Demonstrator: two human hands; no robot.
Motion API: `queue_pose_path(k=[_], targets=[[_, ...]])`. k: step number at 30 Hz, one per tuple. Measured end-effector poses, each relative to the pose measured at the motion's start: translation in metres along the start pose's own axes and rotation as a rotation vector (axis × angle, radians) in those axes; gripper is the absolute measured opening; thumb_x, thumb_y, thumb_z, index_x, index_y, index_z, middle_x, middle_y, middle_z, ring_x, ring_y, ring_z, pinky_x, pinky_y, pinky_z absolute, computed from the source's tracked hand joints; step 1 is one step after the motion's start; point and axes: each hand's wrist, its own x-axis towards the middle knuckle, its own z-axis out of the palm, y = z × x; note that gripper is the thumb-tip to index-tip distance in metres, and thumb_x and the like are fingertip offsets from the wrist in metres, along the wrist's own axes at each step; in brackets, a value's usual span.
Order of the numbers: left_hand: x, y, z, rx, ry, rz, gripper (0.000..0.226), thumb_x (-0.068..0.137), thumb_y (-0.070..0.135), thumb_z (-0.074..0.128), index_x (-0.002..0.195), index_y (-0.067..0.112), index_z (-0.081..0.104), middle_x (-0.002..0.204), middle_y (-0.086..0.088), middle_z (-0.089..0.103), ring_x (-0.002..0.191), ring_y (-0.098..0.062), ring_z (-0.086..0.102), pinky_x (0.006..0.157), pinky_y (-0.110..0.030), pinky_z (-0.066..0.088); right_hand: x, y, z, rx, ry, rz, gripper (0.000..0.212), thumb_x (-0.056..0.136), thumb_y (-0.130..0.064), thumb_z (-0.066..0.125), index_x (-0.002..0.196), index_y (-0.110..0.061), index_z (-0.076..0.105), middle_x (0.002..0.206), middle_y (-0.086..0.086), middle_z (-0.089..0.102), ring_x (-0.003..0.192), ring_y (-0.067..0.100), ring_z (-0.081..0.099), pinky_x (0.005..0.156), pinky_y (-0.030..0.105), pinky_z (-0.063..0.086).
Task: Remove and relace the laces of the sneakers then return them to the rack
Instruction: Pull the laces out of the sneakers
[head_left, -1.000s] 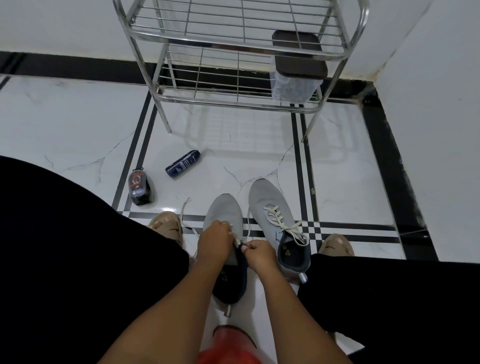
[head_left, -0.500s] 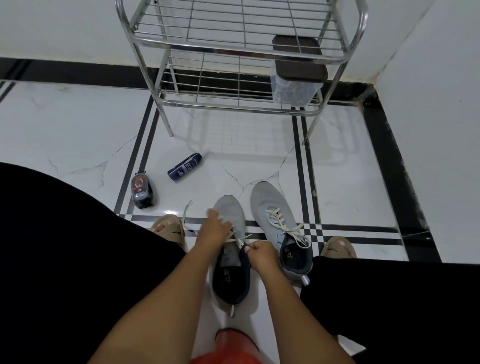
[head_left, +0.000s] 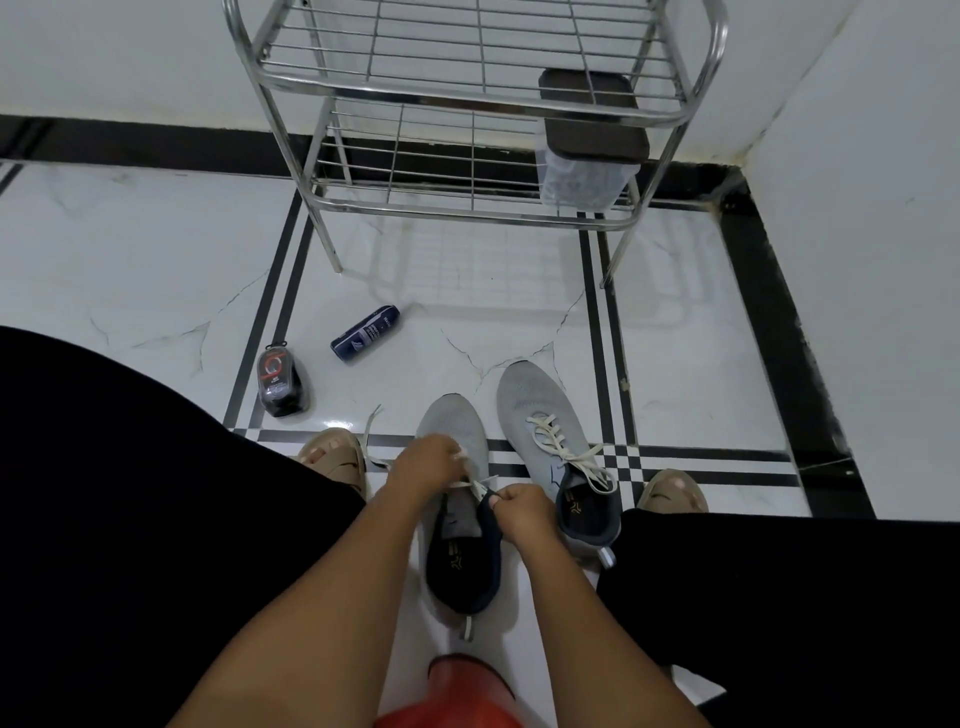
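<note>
While we sat over the floor (head_left: 156, 270), these lay before us, nearest first:
Red object: a red thing (head_left: 457, 691) showed at the bottom edge; what it was, we could not tell.
Near sneaker: the grey sneaker (head_left: 452, 421) with the dark lining stood between our feet, toe pointing away.
Left hand: our left hand (head_left: 426, 467) curled over its throat, fingers pinching the white lace (head_left: 470, 484).
Right hand: our right hand (head_left: 522, 509) pinched the same lace at the collar's right edge, just beside the left hand.
Second sneaker: the laced sneaker (head_left: 535, 405) stood just to the right, its laces loose.
Bottles: a dark bottle (head_left: 280, 382) and a blue tube (head_left: 366, 333) lay farther left.
Rack: the metal rack (head_left: 467, 104) stood against the wall, a lidded container (head_left: 587, 171) on its lower shelf.
</note>
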Motion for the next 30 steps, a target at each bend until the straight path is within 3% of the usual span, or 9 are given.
queue_pose_path(k=[4, 7, 11, 14, 16, 20, 24, 27, 30], targets=[[-0.009, -0.007, 0.036, 0.228, 0.085, 0.014, 0.021, 0.088, 0.024, 0.057, 0.104, 0.015, 0.067, 0.101, -0.006, 0.065, 0.096, -0.025, 0.063, 0.072, -0.028, 0.042, -0.003, 0.0, 0.0, 0.019, 0.001, 0.011, 0.039, 0.089, -0.026, 0.059, 0.052, -0.018, 0.047, 0.073, 0.005, 0.056, 0.077, 0.022, 0.055, 0.069, 0.027, 0.046], [-0.007, -0.013, 0.032, -0.275, 0.146, -0.185, 0.023, 0.094, 0.025, 0.049, 0.102, 0.01, 0.065, 0.094, -0.011, 0.065, 0.089, -0.027, 0.061, 0.068, -0.026, 0.039, -0.004, 0.001, -0.003, 0.04, 0.001, 0.023, 0.04, 0.09, -0.027, 0.058, 0.053, -0.017, 0.047, 0.077, 0.007, 0.057, 0.078, 0.023, 0.056, 0.068, 0.025, 0.043], [0.001, -0.023, 0.002, -1.093, 0.389, -0.61, 0.011, 0.098, 0.012, 0.044, 0.105, 0.008, 0.051, 0.061, -0.007, 0.054, 0.05, -0.016, 0.053, 0.041, -0.015, 0.038, -0.005, -0.001, -0.005, 0.054, 0.021, 0.027, 0.043, 0.09, -0.024, 0.058, 0.051, -0.016, 0.043, 0.064, 0.003, 0.05, 0.074, 0.024, 0.054, 0.069, 0.027, 0.047], [0.008, -0.028, -0.006, -0.752, 0.406, -0.52, 0.049, 0.09, 0.029, 0.062, 0.127, 0.003, 0.042, 0.115, -0.015, 0.056, 0.1, -0.031, 0.06, 0.081, -0.035, 0.051, -0.007, -0.005, -0.009, 0.105, -0.031, 0.069, 0.043, 0.088, -0.018, 0.06, 0.048, -0.017, 0.042, 0.061, 0.004, 0.047, 0.074, 0.024, 0.053, 0.079, 0.044, 0.058], [0.002, -0.024, 0.001, -0.398, 0.455, -0.455, 0.05, 0.087, 0.029, 0.063, 0.131, 0.011, 0.046, 0.132, -0.017, 0.044, 0.113, -0.037, 0.053, 0.093, -0.041, 0.047, -0.006, -0.008, -0.014, 0.146, -0.098, 0.095, 0.039, 0.087, -0.012, 0.06, 0.051, -0.015, 0.045, 0.062, 0.006, 0.049, 0.074, 0.025, 0.055, 0.081, 0.05, 0.058], [-0.028, -0.005, 0.022, -0.146, 0.679, -0.331, 0.043, 0.082, 0.034, 0.069, 0.113, 0.009, 0.053, 0.125, -0.015, 0.042, 0.11, -0.036, 0.049, 0.085, -0.044, 0.046, -0.005, -0.01, -0.024, 0.185, -0.205, 0.116, 0.026, 0.085, -0.003, 0.06, 0.063, -0.013, 0.051, 0.067, 0.005, 0.053, 0.067, 0.02, 0.056, 0.072, 0.041, 0.06], [-0.031, -0.005, 0.032, 0.008, 0.422, -0.353, 0.055, 0.081, 0.044, 0.067, 0.123, 0.016, 0.044, 0.123, -0.012, 0.047, 0.113, -0.03, 0.05, 0.086, -0.04, 0.046, -0.002, -0.008, -0.026, 0.249, -0.224, 0.129, 0.016, 0.085, -0.002, 0.063, 0.071, -0.009, 0.058, 0.071, 0.006, 0.054, 0.065, 0.019, 0.053, 0.06, 0.035, 0.057], [-0.027, -0.008, 0.034, 0.043, 0.196, -0.355, 0.04, 0.087, 0.045, 0.056, 0.112, 0.014, 0.058, 0.115, -0.01, 0.06, 0.105, -0.029, 0.059, 0.077, -0.035, 0.048, 0.001, -0.006, -0.025, 0.24, -0.253, 0.123, 0.01, 0.087, -0.004, 0.061, 0.077, -0.007, 0.06, 0.079, 0.012, 0.06, 0.074, 0.025, 0.059, 0.075, 0.045, 0.059], [-0.029, -0.005, 0.034, -0.029, 0.31, -0.349, 0.028, 0.092, 0.031, 0.053, 0.113, 0.013, 0.049, 0.117, -0.01, 0.054, 0.1, -0.032, 0.061, 0.067, -0.034, 0.042, 0.002, -0.004, -0.024, 0.301, -0.257, 0.175, 0.012, 0.086, -0.001, 0.06, 0.075, -0.007, 0.059, 0.084, 0.018, 0.061, 0.076, 0.028, 0.06, 0.087, 0.058, 0.053]])
